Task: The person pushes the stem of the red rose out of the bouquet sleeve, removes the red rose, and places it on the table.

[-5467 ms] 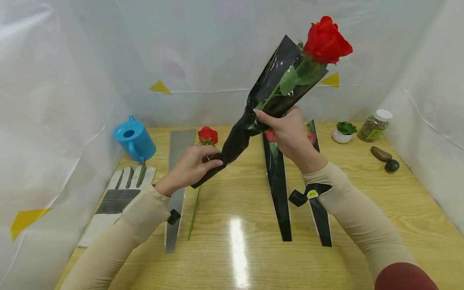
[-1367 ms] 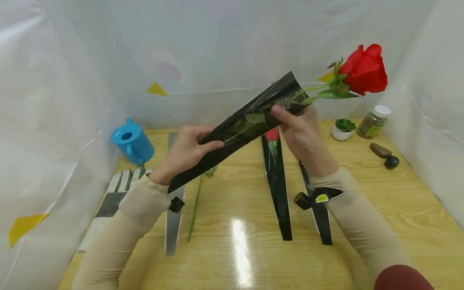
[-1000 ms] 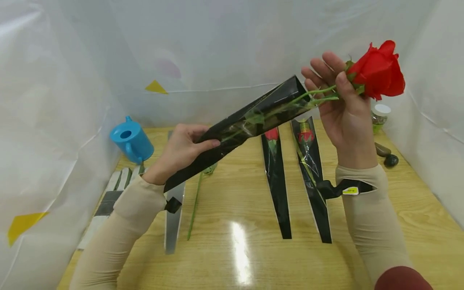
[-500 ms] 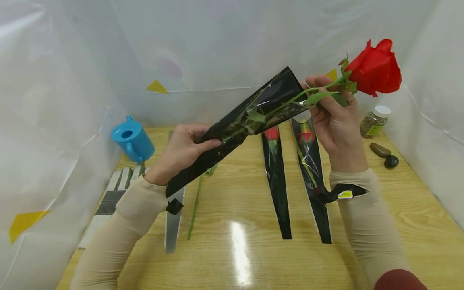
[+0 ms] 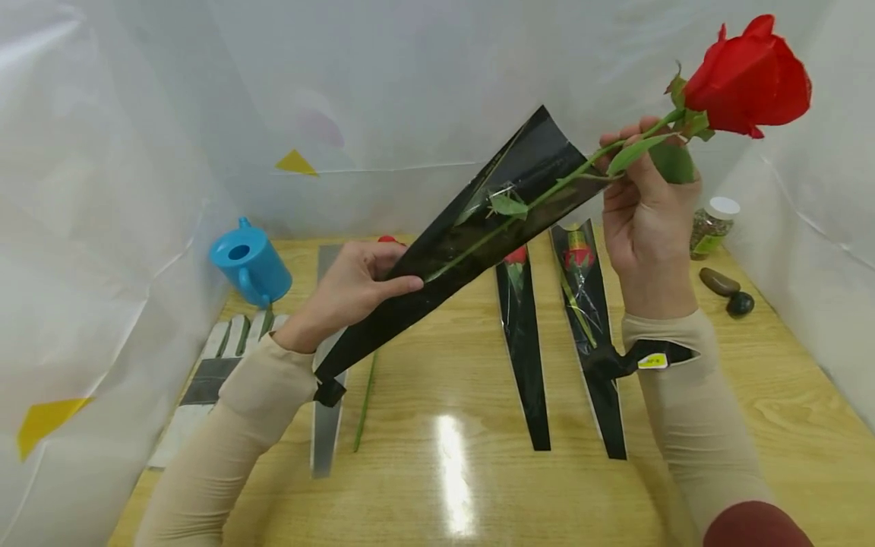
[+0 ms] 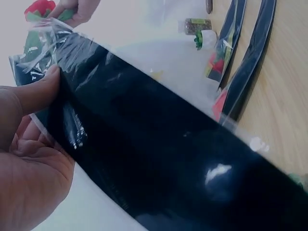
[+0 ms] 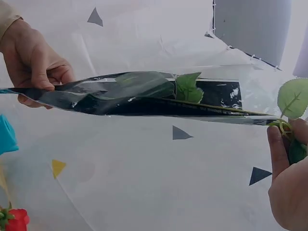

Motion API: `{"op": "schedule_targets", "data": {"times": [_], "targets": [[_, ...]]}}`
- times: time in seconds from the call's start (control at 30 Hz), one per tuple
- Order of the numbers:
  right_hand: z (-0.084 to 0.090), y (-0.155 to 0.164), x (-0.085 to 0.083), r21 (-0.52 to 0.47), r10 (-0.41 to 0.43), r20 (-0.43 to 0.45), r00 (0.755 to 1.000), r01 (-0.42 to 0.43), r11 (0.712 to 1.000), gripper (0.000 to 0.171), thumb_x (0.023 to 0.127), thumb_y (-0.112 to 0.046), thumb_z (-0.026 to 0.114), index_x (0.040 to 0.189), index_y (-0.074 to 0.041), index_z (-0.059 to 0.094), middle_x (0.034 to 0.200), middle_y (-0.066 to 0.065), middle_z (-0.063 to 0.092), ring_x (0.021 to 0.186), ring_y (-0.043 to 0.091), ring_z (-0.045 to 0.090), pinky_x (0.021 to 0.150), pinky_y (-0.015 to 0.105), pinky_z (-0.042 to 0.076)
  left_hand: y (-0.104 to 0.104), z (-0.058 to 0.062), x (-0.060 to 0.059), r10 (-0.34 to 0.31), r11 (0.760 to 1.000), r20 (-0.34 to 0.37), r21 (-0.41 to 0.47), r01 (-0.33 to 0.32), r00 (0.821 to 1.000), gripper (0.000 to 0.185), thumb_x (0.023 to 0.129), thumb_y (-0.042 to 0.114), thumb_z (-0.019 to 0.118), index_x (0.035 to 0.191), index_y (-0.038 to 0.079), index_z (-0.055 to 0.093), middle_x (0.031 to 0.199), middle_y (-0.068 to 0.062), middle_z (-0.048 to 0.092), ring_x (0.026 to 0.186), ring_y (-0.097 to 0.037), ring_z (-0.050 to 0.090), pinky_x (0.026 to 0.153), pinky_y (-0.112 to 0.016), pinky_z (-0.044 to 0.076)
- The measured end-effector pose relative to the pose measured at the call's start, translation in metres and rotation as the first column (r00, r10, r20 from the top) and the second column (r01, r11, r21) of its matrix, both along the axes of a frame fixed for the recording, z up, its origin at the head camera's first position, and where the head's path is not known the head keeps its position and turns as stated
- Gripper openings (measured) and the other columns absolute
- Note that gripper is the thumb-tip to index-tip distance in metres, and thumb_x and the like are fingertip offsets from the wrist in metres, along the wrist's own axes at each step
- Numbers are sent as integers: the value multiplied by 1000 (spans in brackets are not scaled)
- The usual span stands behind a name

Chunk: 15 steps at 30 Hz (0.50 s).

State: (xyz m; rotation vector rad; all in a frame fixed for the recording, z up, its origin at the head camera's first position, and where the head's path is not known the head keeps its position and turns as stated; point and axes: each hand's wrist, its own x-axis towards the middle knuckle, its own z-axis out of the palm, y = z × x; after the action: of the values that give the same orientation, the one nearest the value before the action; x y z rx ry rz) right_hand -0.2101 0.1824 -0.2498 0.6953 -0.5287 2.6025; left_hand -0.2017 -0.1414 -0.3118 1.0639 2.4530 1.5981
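Note:
A red rose (image 5: 748, 76) on a long green stem sticks out of a black and clear plastic sleeve (image 5: 472, 243), held slanting in the air above the wooden table (image 5: 752, 395). My left hand (image 5: 362, 285) grips the sleeve's lower half between thumb and fingers. My right hand (image 5: 639, 190) pinches the stem just below the bloom, beyond the sleeve's mouth. The left wrist view shows the dark sleeve (image 6: 159, 159) with my left thumb (image 6: 33, 94) on its edge. In the right wrist view a leaf (image 7: 187, 89) lies inside the sleeve (image 7: 134, 98), and the right hand's fingers (image 7: 284, 178) hold the stem.
Two wrapped roses (image 5: 522, 342) (image 5: 588, 319) lie side by side mid-table. A silver sleeve (image 5: 326, 433) and a bare rose stem (image 5: 365, 403) lie at the left. A blue watering can (image 5: 251, 262) and a work glove (image 5: 212, 380) sit far left; a jar (image 5: 711, 228) and stones (image 5: 726, 290) far right.
My right hand left the sleeve's mouth, took the stem below the bloom and drew the rose up and to the right. More stem now shows outside the sleeve. The left hand kept its grip.

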Motion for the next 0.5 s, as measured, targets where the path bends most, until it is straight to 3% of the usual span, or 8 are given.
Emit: {"op": "schedule_targets", "data": {"times": [0.13, 0.2, 0.37, 0.43, 0.5], "targets": [[11, 8, -1, -17, -28, 1, 1000, 28, 999, 29, 85, 22, 61, 113, 20, 55, 94, 32, 62, 84, 42, 67, 73, 42, 57, -3, 1, 0, 11, 999, 11, -41, -10, 1000, 21, 90, 17, 74, 110, 10, 72, 85, 0, 70, 67, -18, 56, 66, -36, 42], [17, 14, -1, -29, -49, -10, 999, 49, 998, 29, 86, 22, 60, 114, 19, 54, 95, 31, 62, 83, 43, 67, 73, 43, 57, -5, 2, 0, 20, 998, 10, -54, -19, 1000, 19, 89, 15, 75, 108, 10, 72, 87, 2, 70, 70, -17, 59, 66, -36, 42], [33, 32, -5, -113, -64, -53, 997, 57, 992, 26, 89, 22, 55, 114, 19, 51, 95, 32, 60, 82, 44, 65, 70, 44, 57, -9, 7, 0, 44, 997, -4, -70, -44, 999, 15, 88, 12, 77, 102, 7, 73, 82, -1, 69, 68, -18, 59, 65, -35, 43], [37, 41, -6, -160, -66, -72, 995, 54, 986, 25, 91, 22, 52, 116, 19, 50, 96, 32, 58, 83, 44, 64, 68, 44, 57, -10, 8, 0, 51, 996, 7, -75, -51, 999, 18, 88, 13, 77, 104, 7, 73, 89, -1, 72, 72, -18, 64, 65, -34, 46], [41, 51, -8, -200, -68, -85, 994, 50, 978, 25, 93, 21, 48, 118, 18, 49, 98, 33, 57, 84, 45, 63, 67, 45, 57, -12, 10, 0, 64, 994, 11, -88, -63, 998, 16, 88, 14, 77, 102, 8, 73, 82, -1, 70, 64, -18, 58, 61, -33, 42]]}}
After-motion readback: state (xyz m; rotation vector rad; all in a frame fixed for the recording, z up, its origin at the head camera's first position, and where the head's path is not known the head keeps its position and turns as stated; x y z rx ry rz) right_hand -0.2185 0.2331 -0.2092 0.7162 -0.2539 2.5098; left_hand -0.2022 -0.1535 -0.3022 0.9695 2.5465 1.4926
